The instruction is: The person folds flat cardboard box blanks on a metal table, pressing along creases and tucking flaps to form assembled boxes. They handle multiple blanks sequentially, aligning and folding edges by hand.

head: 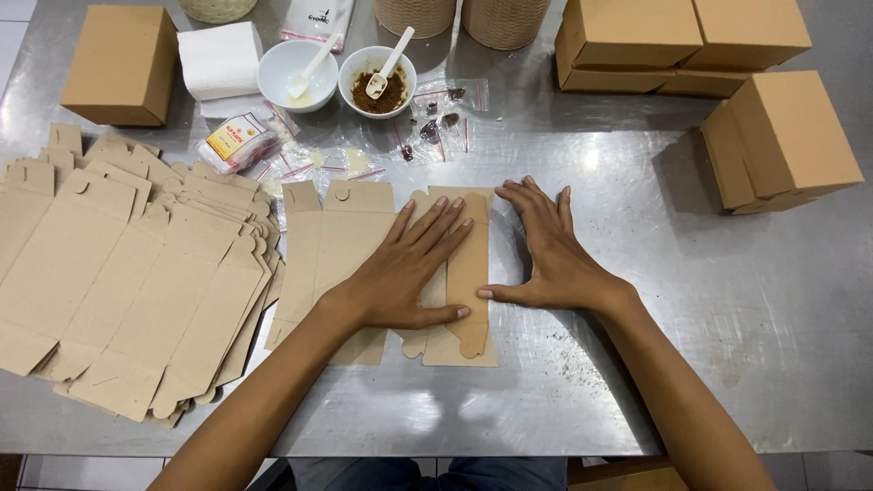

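1. Head view: my left hand (400,273) lies flat, fingers spread, pressing the flat cardboard box (459,273) onto the metal table (727,300).
2. My right hand (546,250) lies open just right of the box, thumb touching its edge.
3. A stack of flat boxes (136,273) lies left of it; two white bowls (336,77) sit beyond.

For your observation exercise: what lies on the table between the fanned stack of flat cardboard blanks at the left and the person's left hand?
In the head view, one flat box blank lies between the stack and the left hand, which presses a folded blank.
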